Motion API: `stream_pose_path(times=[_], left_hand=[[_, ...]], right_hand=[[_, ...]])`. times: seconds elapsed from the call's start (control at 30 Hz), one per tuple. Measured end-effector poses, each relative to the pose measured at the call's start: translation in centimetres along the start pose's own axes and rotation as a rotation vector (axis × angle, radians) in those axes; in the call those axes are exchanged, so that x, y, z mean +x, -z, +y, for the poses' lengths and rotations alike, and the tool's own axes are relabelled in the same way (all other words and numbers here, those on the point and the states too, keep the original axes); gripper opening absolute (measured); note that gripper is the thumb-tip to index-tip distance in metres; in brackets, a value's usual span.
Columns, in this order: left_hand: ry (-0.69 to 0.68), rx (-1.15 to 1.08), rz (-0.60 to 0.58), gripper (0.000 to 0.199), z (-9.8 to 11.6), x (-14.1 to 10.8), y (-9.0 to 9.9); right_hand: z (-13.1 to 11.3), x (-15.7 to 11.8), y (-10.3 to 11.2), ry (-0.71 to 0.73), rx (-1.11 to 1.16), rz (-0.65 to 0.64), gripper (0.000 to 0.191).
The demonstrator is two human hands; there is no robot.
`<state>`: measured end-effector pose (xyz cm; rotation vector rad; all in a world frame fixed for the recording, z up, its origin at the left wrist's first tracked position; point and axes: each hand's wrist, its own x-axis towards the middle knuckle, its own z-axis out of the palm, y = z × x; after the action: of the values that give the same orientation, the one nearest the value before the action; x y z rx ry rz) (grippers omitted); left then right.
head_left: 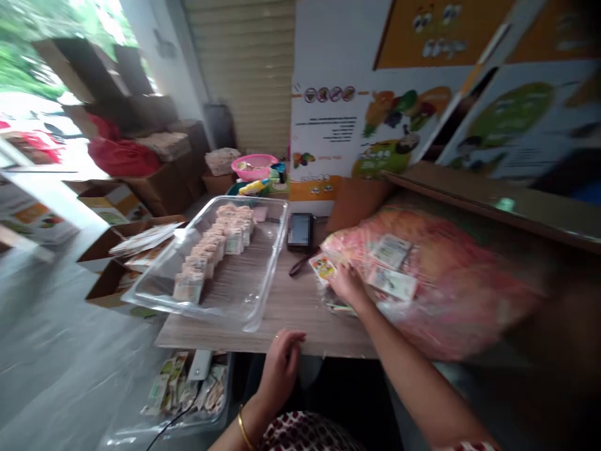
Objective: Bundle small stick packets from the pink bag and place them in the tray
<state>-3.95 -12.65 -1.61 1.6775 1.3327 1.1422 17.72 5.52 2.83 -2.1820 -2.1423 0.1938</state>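
My right hand [348,285] reaches over the table, its fingers closed on the edge of a colourful card [323,267] beside a large clear bag of pink and orange packets [451,269]. Two printed packets [393,283] lie on the bag just right of that hand. My left hand [282,360] rests at the table's front edge with its fingers curled together; nothing shows in it. To the left, a clear plastic tray [256,307] holds rows of small packets [213,247]. A dark device with a screen [300,231] lies between tray and bag.
Below the table's left front [211,338] sits a bin of packets [171,388] with a white device on top. Open cartons [110,291] stand left of the tray. Behind it are a pink basin [254,167] and a tall printed carton [328,125]. A cardboard flap [493,200] overhangs the bag.
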Motion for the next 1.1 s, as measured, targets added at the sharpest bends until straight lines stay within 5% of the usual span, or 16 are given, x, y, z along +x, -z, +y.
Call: stream_pose_path(times=[0.2,0.33,0.43,0.6,0.7,0.83,1.1], left_hand=[[0.006,0.006,-0.068,0.026,-1.1,-0.2,-0.4],[0.033,0.019,-0.074,0.029,-1.2,0.0,0.1],[0.089,0.007,-0.058,0.031,-1.2,0.1,0.7],[0.153,-0.047,-0.049,0.035,-1.8,0.3,1.3],[0.177,-0.06,-0.064,0.037,-1.8,0.7,1.1],[0.176,-0.075,-0.086,0.037,-0.9,1.4,0.4],[0.154,-0.108,-0.137,0.035,0.5,2.5,-0.5]], right_hand=[[-1.0,-1.1,0.8,-0.066,0.015,0.001,0.045],[-1.0,-2.3,2.4,0.025,0.064,0.085,0.035],[2.0,-2.5,4.8,0.049,0.135,0.132,0.025],[10.6,-0.9,9.5,-0.242,0.055,0.329,0.034],[13.9,1.1,10.6,-0.194,-0.005,0.38,0.03],[14.6,3.1,10.2,-0.198,-0.058,0.313,0.043],[15.7,3.0,10.9,-0.109,-0.111,0.361,0.036]])
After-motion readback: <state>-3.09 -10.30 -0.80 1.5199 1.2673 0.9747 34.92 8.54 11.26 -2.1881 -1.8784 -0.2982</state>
